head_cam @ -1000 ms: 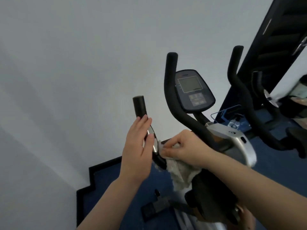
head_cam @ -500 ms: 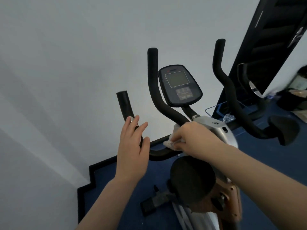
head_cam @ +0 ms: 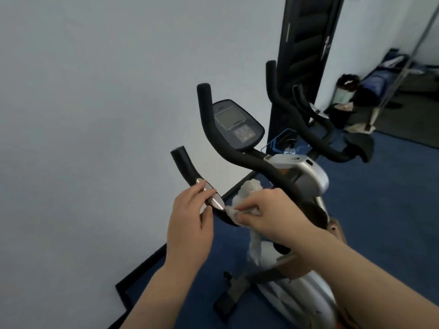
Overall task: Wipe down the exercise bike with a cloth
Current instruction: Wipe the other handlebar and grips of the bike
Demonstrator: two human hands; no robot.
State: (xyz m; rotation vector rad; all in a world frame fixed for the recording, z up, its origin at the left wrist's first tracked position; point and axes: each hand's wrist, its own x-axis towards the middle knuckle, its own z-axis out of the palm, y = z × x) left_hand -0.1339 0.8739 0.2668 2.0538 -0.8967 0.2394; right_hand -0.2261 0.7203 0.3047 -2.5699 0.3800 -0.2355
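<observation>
The exercise bike (head_cam: 304, 174) stands in front of me, silver-bodied with black handlebars and a console (head_cam: 237, 124) between them. My left hand (head_cam: 190, 224) grips the short left handle (head_cam: 187, 167) just below its black foam, fingers curled over the metal sensor strip. My right hand (head_cam: 268, 212) holds a bunched white cloth (head_cam: 247, 188) against the bar right beside that strip. A tail of the cloth hangs down below my wrist.
A grey wall fills the left. The floor (head_cam: 392, 210) is blue carpet with a black border. A tall black panel (head_cam: 306, 43) stands behind the bike. A person sits on the floor at the far right (head_cam: 346, 96).
My right hand has slid the cloth from the bar's centre, near the silver body, left toward the sensor strip. My left hand has shifted down the handle. The view has swung.
</observation>
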